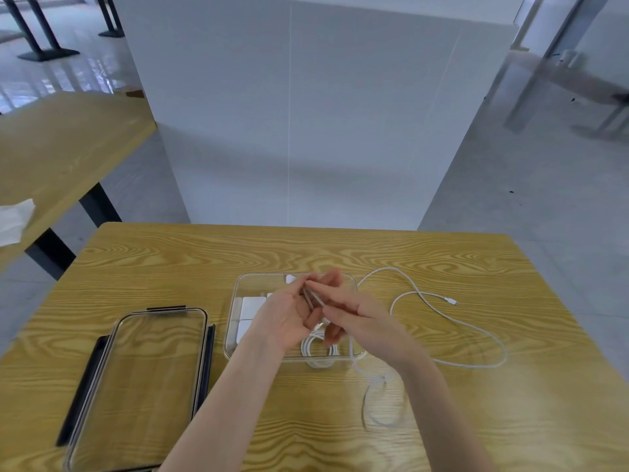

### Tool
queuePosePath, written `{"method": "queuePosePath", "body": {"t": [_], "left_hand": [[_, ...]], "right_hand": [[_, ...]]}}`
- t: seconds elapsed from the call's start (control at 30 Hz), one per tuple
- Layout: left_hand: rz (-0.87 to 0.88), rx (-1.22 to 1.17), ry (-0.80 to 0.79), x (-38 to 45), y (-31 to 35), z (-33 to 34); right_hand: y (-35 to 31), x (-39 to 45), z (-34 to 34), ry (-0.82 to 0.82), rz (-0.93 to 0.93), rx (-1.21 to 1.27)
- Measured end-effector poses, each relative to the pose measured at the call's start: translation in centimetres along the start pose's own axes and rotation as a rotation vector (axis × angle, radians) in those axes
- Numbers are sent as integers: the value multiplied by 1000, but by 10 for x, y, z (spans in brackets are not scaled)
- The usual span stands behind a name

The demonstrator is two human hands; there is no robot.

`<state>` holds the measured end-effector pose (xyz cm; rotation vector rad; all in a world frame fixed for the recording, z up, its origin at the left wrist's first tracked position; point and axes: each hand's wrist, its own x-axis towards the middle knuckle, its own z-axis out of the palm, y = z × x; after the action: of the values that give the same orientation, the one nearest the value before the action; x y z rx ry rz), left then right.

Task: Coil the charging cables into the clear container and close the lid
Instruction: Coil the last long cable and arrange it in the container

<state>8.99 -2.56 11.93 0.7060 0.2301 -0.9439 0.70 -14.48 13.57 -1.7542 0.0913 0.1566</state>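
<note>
mid-coil: both hands (316, 311) pinch the white cable (442, 315) over the clear container (238, 284), rest trailing on the counter (204, 253); next we wind in slack, lid (136, 386) waits left.

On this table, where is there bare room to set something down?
Bare wood runs along the far edge of the table behind the clear container, and at the near right corner. Crowded: the lid at the left, both hands over the container, and loose white cable looping right of it.
</note>
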Motion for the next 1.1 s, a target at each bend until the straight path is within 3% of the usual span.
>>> {"method": "queuePosePath", "body": {"t": [0.17, 0.43, 0.6, 0.73, 0.87, 0.93, 1.03, 1.1], "left_hand": [[92, -95, -14, -7, 8, 6], [145, 31, -235, -29, 20, 23], [164, 196, -244, -41, 20, 32], [227, 115, -206, -41, 26, 31], [259, 54, -148, -38, 29, 23], [265, 63, -132, -37, 27, 21], [253, 151, -133, -38, 21, 23], [224, 249, -129, -38, 13, 25]], "right_hand": [[26, -4, -6, 63, 39, 119], [68, 2, -10, -68, 337, -61], [69, 6, -12, -116, 408, -108], [72, 4, -21, -8, 410, 199], [85, -5, -34, -100, 360, 555], [86, -7, -37, -73, 359, 477], [75, -1, -33, 30, 526, 172], [67, 9, -31, 147, 581, 126]]}}
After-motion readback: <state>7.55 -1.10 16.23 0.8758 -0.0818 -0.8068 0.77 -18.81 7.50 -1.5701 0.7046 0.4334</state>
